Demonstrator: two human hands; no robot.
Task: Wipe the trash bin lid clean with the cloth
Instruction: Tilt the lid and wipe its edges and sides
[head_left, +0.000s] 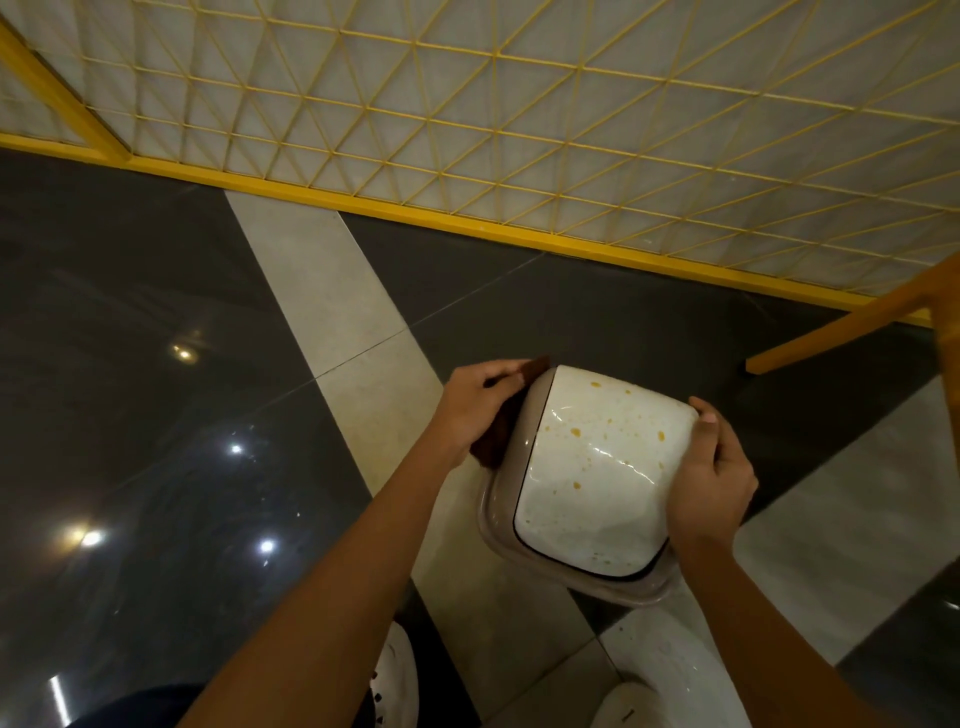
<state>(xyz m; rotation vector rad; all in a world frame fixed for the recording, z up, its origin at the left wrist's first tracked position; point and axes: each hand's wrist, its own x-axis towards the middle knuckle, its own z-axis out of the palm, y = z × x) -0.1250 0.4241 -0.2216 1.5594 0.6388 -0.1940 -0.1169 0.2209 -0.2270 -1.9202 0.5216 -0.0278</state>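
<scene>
Lid (597, 467) held above floor (156, 364), orange spots all over. My left hand (478, 415) pinches brown cloth (498, 431) at lid's left edge; right hand (711, 483) clamps right edge. Sweep cloth across firmly, steady lid.

Count of things in view

Two hands: the left hand (480, 410) at the centre of the frame and the right hand (711, 478) to its right. One trash bin lid (597, 467), white with a beige rim and many small yellow spots. One dark brown cloth (501, 431), under the left hand. One yellow wire-mesh panel (519, 130) across the top. One wooden furniture frame (852, 317) at the right edge.
</scene>
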